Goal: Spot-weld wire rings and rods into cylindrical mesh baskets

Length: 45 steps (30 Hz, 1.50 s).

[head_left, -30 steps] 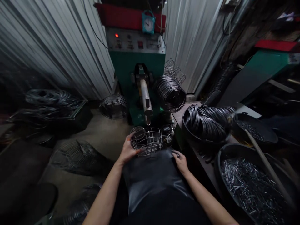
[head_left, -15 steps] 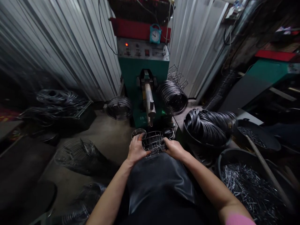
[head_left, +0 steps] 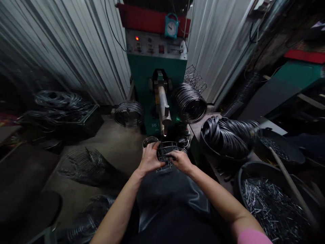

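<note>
A round wire basket [head_left: 169, 147] of thin metal bars sits over my dark apron, below the tip of the machine's arm. My left hand [head_left: 149, 158] is closed around its left side, thumb at the near edge and fingers along the far rim. My right hand [head_left: 181, 160] reaches over the basket from the right, its fingers drawn together at the middle of the wires. What those fingertips pinch, if anything, is too small and dark to tell. Above stands a green welding machine [head_left: 138, 78] with a metal electrode arm [head_left: 163, 101] pointing down.
Wire ring bundles hang left [head_left: 129, 114] and right [head_left: 190, 103] of the machine. At the right are a tub of curved wires [head_left: 230, 139] and a basin of short wire pieces [head_left: 269, 203] with a stick. A wire stack [head_left: 83, 167] lies on the left floor.
My right hand has moved left from the basket's right rim to over its middle, fingers drawn together. My left hand keeps its hold. The view has shifted slightly.
</note>
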### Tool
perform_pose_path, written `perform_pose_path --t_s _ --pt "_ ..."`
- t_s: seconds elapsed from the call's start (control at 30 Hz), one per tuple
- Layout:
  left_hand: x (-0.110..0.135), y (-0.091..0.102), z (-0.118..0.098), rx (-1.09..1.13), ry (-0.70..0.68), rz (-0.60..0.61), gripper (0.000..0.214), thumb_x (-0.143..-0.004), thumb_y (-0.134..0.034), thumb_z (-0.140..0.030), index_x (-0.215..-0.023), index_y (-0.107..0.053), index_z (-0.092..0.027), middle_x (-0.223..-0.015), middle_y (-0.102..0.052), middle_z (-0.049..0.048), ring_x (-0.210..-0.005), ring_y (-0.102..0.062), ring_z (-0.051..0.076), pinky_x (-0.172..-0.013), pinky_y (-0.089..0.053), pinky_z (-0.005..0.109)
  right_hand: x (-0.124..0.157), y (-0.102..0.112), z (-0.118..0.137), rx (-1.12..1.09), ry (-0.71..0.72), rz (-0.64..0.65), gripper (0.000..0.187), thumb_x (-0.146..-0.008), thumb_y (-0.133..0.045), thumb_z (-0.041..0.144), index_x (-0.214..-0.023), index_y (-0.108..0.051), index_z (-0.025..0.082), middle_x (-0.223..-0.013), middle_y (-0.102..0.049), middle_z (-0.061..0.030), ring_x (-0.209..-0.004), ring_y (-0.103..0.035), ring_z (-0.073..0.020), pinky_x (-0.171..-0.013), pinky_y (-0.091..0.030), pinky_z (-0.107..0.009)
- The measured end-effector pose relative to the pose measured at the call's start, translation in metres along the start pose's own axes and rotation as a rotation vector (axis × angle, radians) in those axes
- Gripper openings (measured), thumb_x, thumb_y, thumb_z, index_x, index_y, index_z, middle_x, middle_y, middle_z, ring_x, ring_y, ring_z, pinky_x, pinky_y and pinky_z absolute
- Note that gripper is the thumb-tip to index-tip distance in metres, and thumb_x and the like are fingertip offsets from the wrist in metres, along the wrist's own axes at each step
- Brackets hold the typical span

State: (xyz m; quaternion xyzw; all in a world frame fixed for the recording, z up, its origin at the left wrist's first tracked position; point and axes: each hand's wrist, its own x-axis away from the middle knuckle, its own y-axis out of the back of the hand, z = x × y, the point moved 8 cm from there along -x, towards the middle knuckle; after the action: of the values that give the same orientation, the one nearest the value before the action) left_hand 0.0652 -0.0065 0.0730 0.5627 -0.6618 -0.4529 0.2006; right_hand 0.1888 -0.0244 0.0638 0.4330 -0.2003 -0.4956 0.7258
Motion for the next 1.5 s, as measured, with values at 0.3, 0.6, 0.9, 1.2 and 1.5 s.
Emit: perform_pose_path --t_s 0.3,0.6,0.9,1.2,1.5 --pt "-0.005 -0.01 0.002 -0.016 0.001 0.049 0.086 -0.049 -0.075 -0.033 -0.127 -0.04 -0.02 -0.122 -0.049 0.0132 -0.115 -0.044 0.032 -0.095 -0.035 0.047 -0.004 -0.003 -0.009 0.026 -0.038 0.055 0.029 -0.076 -0.053 0.008 -0.1 -0.064 0.02 -0.096 -0.069 -0.0054 -0.09 -0.064 -0.0179 -0.077 -0.046 -0.025" --pt "-0.014 -0.009 0.014 0.094 0.017 0.036 0.086 -0.047 -0.077 -0.032 -0.125 -0.043 -0.021 -0.119 -0.051 0.0098 -0.111 -0.047 0.032 -0.095 -0.038 0.045 -0.007 0.004 -0.003 -0.041 0.125 0.169 0.031 -0.077 -0.061 0.019 -0.108 -0.063 0.019 -0.098 -0.065 -0.0072 -0.089 -0.062 -0.0176 -0.076 -0.047 -0.026" --pt "-0.021 -0.013 0.029 0.135 0.002 0.015 0.089 -0.048 -0.077 -0.032 -0.128 -0.04 -0.024 -0.121 -0.049 0.009 -0.112 -0.048 0.031 -0.095 -0.039 0.045 -0.019 -0.003 -0.006 0.069 0.142 0.152 0.02 -0.082 -0.058 0.021 -0.1 -0.066 0.021 -0.089 -0.068 -0.0056 -0.08 -0.064 -0.0161 -0.068 -0.045 -0.023" --pt "-0.025 -0.014 0.039 0.163 -0.013 -0.026 0.09 -0.048 -0.077 -0.033 -0.129 -0.039 -0.024 -0.121 -0.049 0.0088 -0.113 -0.048 0.031 -0.096 -0.039 0.045 -0.029 -0.006 -0.01 0.11 0.156 0.136 0.019 -0.083 -0.058 0.024 -0.1 -0.066 0.023 -0.094 -0.069 -0.0049 -0.081 -0.064 -0.0147 -0.068 -0.045 -0.021" --pt "-0.049 -0.009 0.047 0.206 0.012 -0.05 0.086 -0.048 -0.076 -0.033 -0.126 -0.042 -0.022 -0.121 -0.05 0.0093 -0.113 -0.049 0.029 -0.096 -0.041 0.043 -0.053 0.011 -0.008 0.166 0.149 0.118 0.018 -0.082 -0.059 0.021 -0.098 -0.067 0.021 -0.094 -0.069 -0.0049 -0.084 -0.065 -0.0164 -0.068 -0.046 -0.022"
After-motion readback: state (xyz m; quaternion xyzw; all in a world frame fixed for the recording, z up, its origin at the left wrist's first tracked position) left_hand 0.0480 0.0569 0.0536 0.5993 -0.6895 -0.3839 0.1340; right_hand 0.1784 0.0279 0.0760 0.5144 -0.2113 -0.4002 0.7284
